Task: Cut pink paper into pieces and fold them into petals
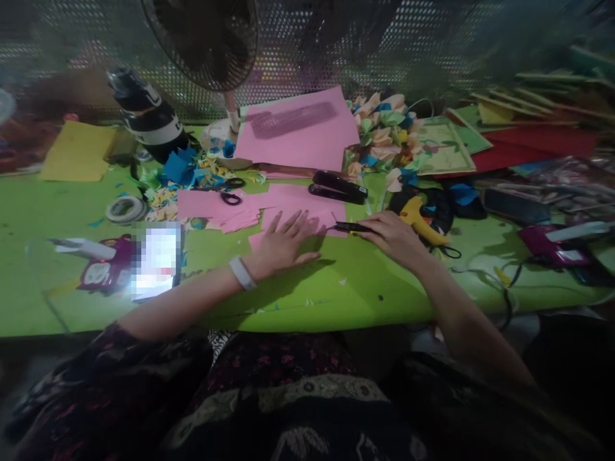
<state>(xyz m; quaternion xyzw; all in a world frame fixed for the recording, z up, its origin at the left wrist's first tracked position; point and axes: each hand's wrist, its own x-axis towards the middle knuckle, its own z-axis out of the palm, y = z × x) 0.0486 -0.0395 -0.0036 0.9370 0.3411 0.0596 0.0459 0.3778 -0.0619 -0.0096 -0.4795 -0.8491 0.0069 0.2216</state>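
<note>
My left hand [283, 242] lies flat with fingers spread on a sheet of pink paper [307, 211] on the green table [336, 282]. My right hand [391, 235] is closed around a dark cutter-like tool [348, 226] whose tip rests at the right edge of that pink paper. A white band sits on my left wrist.
Black stapler [336, 187], scissors [230, 195], yellow glue gun [423, 221], tape roll [125, 209], lit phone [156, 259], a large pink sheet [300, 131], paper flowers [384, 137], a fan [211, 38], a bottle [147, 115] and paper scraps crowd the back.
</note>
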